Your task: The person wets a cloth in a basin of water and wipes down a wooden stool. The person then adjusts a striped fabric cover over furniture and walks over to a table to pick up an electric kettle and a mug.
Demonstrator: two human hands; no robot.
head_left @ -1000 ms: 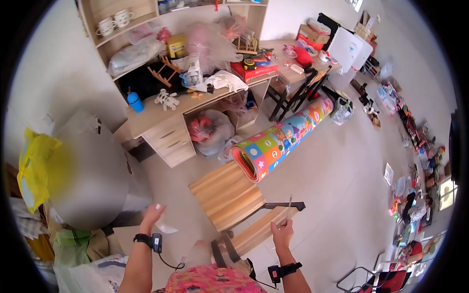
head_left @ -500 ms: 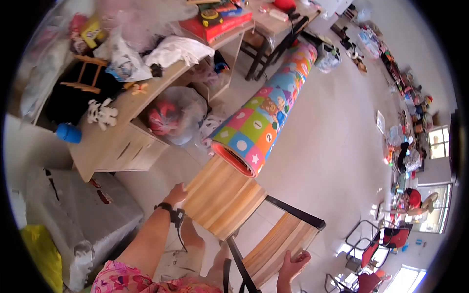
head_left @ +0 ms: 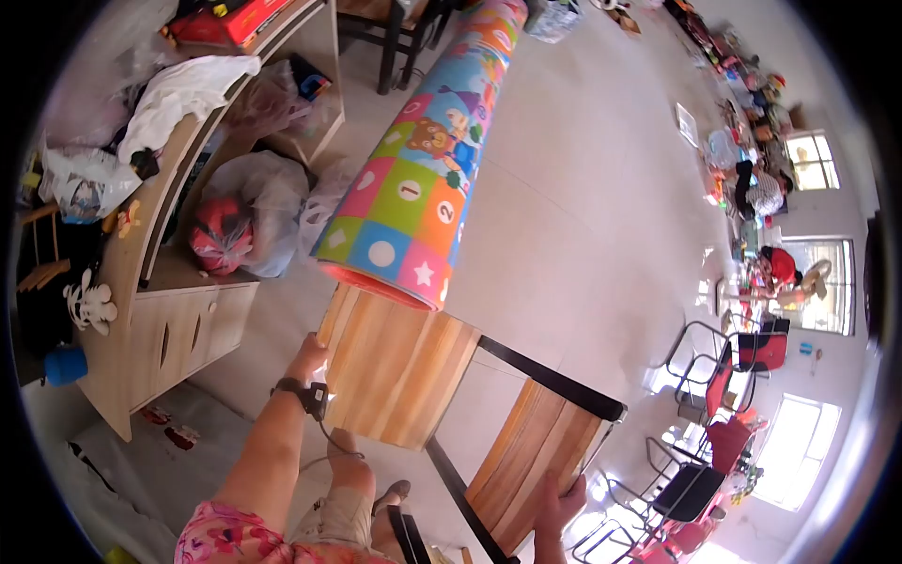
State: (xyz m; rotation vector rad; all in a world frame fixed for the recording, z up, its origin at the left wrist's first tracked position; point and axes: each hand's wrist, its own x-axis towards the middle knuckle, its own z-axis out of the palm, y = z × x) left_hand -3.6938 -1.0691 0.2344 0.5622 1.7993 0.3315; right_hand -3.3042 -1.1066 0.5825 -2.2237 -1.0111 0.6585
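A wooden chair (head_left: 399, 371) with a black metal frame stands tilted in front of me, its plank seat on the left and its plank backrest (head_left: 526, 461) on the lower right. My left hand (head_left: 308, 359) is closed on the left edge of the seat, a dark band with a small box and cord at its wrist. The outer edge of the backrest is in my right hand (head_left: 561, 506), the thumb up and the other fingers partly hidden. A colourful rolled play mat (head_left: 413, 188) stretches away from me, its near end over the far edge of the seat.
On the left is a wooden desk (head_left: 178, 324) with bags, a white cloth (head_left: 183, 99) and a plush toy (head_left: 90, 303). A plastic bag (head_left: 268, 202) fills its open shelf. Red and black chairs (head_left: 700, 484) stand at right. A person in a red cap (head_left: 778, 266) is farther off.
My right hand, earlier loosely curled beside the backrest, now grips its edge. The left hand stays on the seat. The view has shifted, so the desk and mat appear farther left.
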